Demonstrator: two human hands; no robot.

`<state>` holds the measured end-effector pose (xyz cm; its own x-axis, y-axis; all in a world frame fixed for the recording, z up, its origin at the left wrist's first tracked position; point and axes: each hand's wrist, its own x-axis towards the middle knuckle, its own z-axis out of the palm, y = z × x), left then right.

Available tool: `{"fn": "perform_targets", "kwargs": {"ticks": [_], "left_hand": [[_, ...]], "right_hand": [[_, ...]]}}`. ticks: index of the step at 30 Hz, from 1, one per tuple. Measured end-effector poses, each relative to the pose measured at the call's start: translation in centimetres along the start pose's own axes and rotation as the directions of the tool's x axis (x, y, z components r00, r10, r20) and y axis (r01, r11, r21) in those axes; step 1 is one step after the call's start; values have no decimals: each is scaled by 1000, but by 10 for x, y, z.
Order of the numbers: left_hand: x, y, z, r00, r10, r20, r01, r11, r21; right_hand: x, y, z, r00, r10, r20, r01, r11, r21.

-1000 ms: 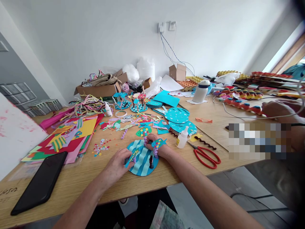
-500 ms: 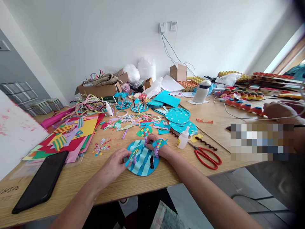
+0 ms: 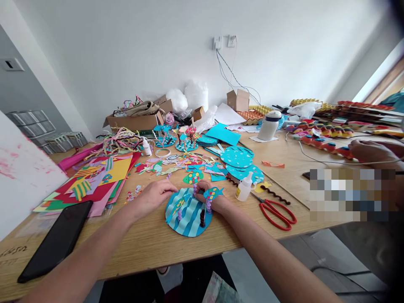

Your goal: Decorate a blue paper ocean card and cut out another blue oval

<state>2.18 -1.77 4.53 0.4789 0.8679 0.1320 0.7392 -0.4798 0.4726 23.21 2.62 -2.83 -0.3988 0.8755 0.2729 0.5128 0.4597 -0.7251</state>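
Observation:
A round blue paper disc (image 3: pixel 184 227) with pale wavy stripes lies on the table before me. Paper fish stand up from it on curled pipe cleaners, among them a blue fish (image 3: pixel 213 193) with coloured dots and a yellow-blue one (image 3: pixel 178 208). At its far edge my right hand (image 3: pixel 206 197) pinches a purple pipe cleaner (image 3: pixel 195 190), below a green dotted fish (image 3: pixel 193 177). My left hand (image 3: pixel 154 196) hovers at the disc's upper left, fingers stretched out. Just beyond it a loose purple curl (image 3: pixel 169 176) is partly hidden.
Right of the disc are a glue bottle (image 3: pixel 244 187), red-handled scissors (image 3: pixel 277 213) and a brown curl (image 3: pixel 275 194). A phone (image 3: pixel 57 240) and coloured paper sheets (image 3: pixel 123 168) lie left. Paper scraps and blue discs (image 3: pixel 237 156) lie behind. A co-worker's hand (image 3: pixel 368 152) is far right.
My left hand has let go of the yellow-blue fish and moved up and left, toward the loose purple curl. My right hand stays at the disc's far edge. The view has shifted slightly.

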Motion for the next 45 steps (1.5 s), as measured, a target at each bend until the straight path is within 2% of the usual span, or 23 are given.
{"fn": "perform_targets", "kwargs": {"ticks": [4, 9, 13, 18, 24, 36, 45], "left_hand": [[26, -1, 17, 986, 139, 90, -139, 990, -2], [35, 0, 23, 955, 253, 158, -246, 967, -63], [36, 0, 23, 939, 299, 168, -279, 951, -131], [39, 1, 24, 950, 286, 125, -267, 951, -154], [37, -2, 23, 930, 335, 150, -333, 942, -40], [41, -11, 29, 823, 509, 252, -561, 800, 212], [43, -15, 31, 815, 520, 254, -578, 757, 306]], "right_hand": [[-1, -5, -4, 1000, -9, 6, 9, 1000, -5], [-1, -5, -5, 1000, -25, 18, 25, 1000, -8], [1, -2, -4, 999, -37, 17, 38, 999, -14], [2, 0, -3, 999, -45, 18, 45, 999, -17], [0, -1, -5, 998, -48, 30, 49, 999, -23], [-2, -6, -7, 999, 0, 32, 1, 999, -48], [-2, -4, -7, 996, -79, 50, 79, 997, 1]]}}
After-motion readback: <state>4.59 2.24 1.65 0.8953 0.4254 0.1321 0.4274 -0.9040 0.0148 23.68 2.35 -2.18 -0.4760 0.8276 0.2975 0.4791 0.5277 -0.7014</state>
